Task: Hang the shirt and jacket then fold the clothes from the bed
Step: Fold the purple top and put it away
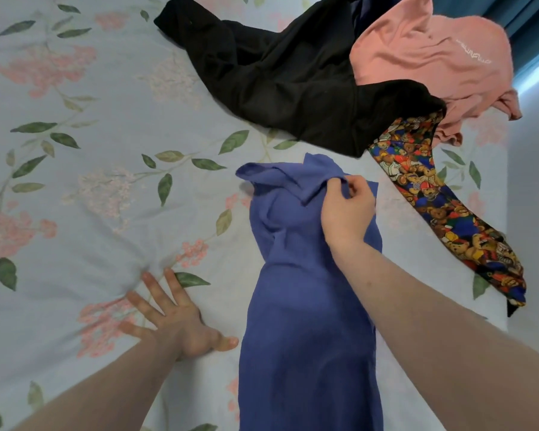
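Observation:
A blue garment (305,321) lies lengthwise on the bed in front of me, its far end rumpled. My right hand (346,209) pinches a fold of that far end between thumb and fingers. My left hand (175,321) presses flat on the floral bedsheet (91,197) just left of the blue garment, fingers spread, thumb close to the cloth's edge. Beyond lie a black garment (287,85), a pink garment (430,54) and a bear-print cloth (433,206).
The bed's right edge (507,244) runs down the right side, with pale floor beyond it. A dark blue curtain (529,26) hangs at the top right. The left half of the sheet holds no clothes.

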### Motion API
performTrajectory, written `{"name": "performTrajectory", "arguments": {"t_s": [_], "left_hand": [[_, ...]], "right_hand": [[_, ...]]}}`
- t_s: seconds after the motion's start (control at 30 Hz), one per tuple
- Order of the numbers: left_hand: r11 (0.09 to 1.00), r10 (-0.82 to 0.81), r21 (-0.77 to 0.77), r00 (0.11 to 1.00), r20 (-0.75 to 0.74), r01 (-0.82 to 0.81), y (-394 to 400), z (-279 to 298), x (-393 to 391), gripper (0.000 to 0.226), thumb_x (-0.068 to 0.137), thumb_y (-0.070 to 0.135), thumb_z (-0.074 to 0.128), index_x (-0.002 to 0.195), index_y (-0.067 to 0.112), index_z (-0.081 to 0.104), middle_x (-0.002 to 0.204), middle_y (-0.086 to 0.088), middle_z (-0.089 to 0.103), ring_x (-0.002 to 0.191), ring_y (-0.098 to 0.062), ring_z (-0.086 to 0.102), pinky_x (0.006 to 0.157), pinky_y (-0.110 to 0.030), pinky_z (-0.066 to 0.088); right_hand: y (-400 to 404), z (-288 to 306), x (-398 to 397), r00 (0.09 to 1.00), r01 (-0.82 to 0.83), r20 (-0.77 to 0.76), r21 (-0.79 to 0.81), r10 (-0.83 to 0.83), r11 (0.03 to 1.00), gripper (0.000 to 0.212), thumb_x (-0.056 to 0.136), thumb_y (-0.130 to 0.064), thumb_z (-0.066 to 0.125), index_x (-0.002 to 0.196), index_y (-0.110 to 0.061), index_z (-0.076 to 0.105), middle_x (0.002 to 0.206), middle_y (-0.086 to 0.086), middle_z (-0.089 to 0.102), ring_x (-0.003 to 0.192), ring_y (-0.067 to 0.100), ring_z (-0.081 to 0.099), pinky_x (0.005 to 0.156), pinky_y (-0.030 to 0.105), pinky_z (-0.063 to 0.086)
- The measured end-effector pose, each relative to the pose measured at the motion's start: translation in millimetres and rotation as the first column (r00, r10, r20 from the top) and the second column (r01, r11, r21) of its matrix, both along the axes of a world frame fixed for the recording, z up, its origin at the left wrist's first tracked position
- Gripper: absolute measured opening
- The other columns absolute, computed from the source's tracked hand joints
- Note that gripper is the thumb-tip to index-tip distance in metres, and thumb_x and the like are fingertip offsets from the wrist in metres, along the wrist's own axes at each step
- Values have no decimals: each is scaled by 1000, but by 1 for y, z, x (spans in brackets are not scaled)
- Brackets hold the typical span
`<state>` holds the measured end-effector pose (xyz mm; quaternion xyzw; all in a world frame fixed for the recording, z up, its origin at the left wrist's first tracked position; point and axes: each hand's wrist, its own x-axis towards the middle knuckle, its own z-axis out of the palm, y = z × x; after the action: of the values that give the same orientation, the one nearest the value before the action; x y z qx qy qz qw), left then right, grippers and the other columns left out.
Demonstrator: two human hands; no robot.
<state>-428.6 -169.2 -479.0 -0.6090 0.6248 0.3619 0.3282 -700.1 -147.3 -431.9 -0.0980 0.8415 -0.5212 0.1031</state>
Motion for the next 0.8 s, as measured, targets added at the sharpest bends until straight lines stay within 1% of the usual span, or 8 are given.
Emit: {"name": "performTrajectory", "arguments": {"t_s": [0.07, 0.13, 0.27, 0.4, 0.57, 0.63, 0.7, 0.8], "left_hand": [[1000, 3, 7, 1000, 6, -3, -1, 1, -1, 188, 32, 83, 85, 129, 15, -61, 130, -14, -70, 134, -52, -49, 110, -81, -4], [1000, 1, 12, 1000, 6, -1, -1, 2, -1, 187, 33, 83, 84, 128, 15, -62, 130, -15, -70, 133, -52, -50, 109, -81, -5], [1000, -5, 5, 1000, 3, 5, 0, 2, -2, 188, 32, 83, 85, 125, 16, -64, 131, -15, -70, 134, -52, -49, 108, -81, -6], [1000, -1, 5, 1000, 13, 1, 0, 1, -3, 188, 32, 83, 85, 126, 16, -63, 130, -14, -70, 134, -51, -49, 110, -81, -5], [1000, 2, 9, 1000, 6, -2, 0, 0, -3, 187, 34, 81, 86, 125, 17, -64, 130, -14, -70, 133, -51, -50, 110, -82, -6], [1000, 1, 10, 1000, 2, -1, 0, -1, -2, 188, 33, 81, 86, 125, 17, -64, 131, -13, -70, 134, -51, -50, 109, -82, -6], [1000, 0, 11, 1000, 3, 0, 0, -1, -2, 188, 31, 82, 86, 125, 17, -64, 131, -13, -70, 134, -51, -50, 110, -82, -6], [1000, -6, 5, 1000, 7, 6, 0, -3, -1, 189, 29, 83, 85, 125, 18, -64, 129, -13, -71, 134, -51, -49, 110, -82, -6]], "right_hand": [[2, -2, -32, 990, 139, 23, 10, -140, 990, 23, 99, -29, 55, 81, -15, 57, 75, -3, 57, 70, 13, 52, 68, 30, 42], [7, -11, -62, 968, 223, 97, 88, -231, 971, 28, 102, -35, 53, 91, -12, 63, 87, 3, 63, 84, 22, 59, 77, 34, 44], [24, -34, -83, 948, 105, 237, 394, -211, 913, 40, 100, -49, 57, 109, -11, 65, 113, 11, 66, 111, 34, 62, 93, 37, 50], [36, -45, -77, 949, 66, 267, 343, -165, 937, 29, 88, -33, 78, 107, -17, 62, 123, 12, 68, 116, 34, 64, 102, 45, 53], [34, -26, -95, 962, 209, 118, 255, -245, 944, 27, 94, -28, 71, 117, -15, 68, 110, 2, 68, 106, 23, 64, 94, 33, 51], [39, -28, -100, 976, 95, 138, 421, -167, 902, 41, 90, -22, 71, 130, -14, 62, 129, 10, 64, 121, 32, 60, 102, 38, 51], [41, -29, -97, 984, -35, 163, 562, -69, 827, 68, 85, -17, 70, 148, -12, 44, 147, 15, 51, 135, 37, 50, 110, 42, 45], [29, -25, -93, 995, -61, 95, 512, 14, 857, 95, 80, -28, 76, 159, -16, 24, 160, 12, 38, 145, 36, 39, 118, 47, 39]]}}
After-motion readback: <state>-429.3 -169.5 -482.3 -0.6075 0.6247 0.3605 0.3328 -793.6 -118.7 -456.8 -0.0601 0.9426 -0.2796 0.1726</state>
